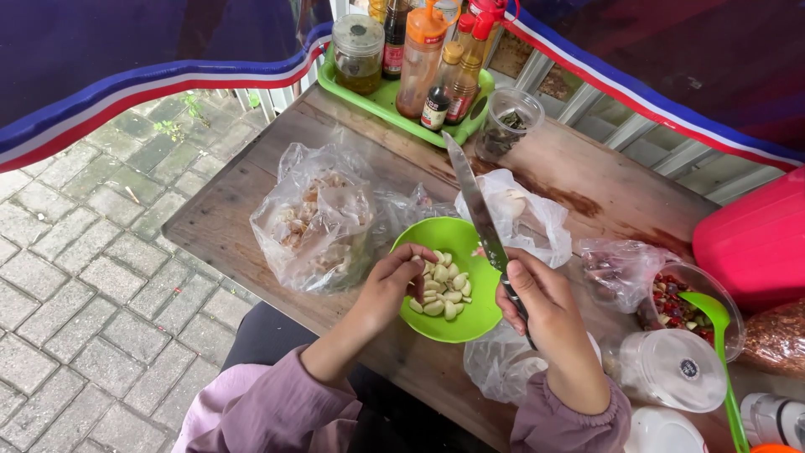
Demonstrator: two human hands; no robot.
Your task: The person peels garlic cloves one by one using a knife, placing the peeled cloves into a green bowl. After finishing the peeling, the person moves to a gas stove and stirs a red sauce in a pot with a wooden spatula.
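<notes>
I am looking down on a wooden table (251, 201) at a stall, and the work in hand is garlic peeling. My left hand (387, 289) reaches into the green bowl (470, 323), fingers curled narrowly over the peeled garlic cloves (443, 294); it seems to pinch one clove at the edge of the pile, though the fingertips hide the contact, so I cannot say whether it is gripped or only touched. My right hand (545, 315) is closed around the dark handle of a long knife (478, 205), blade angled up and away over the bowl's far rim, idle in the air and cutting nothing.

Just left of the bowl sits a clear plastic bag of garlic skins (314, 222) (papery scraps, as far as I can tell), and behind the bowl a second plastic bag (528, 218) holds what looks like whole garlic.

I judge this as mid-way: a good heap is peeled, and the step now is handling one clove at the bowl. The next move calls for bringing clove and blade together with care, keeping the tip clear of the green tray of sauce bottles (394, 101) beyond it and the thumb off the edge.
</notes>
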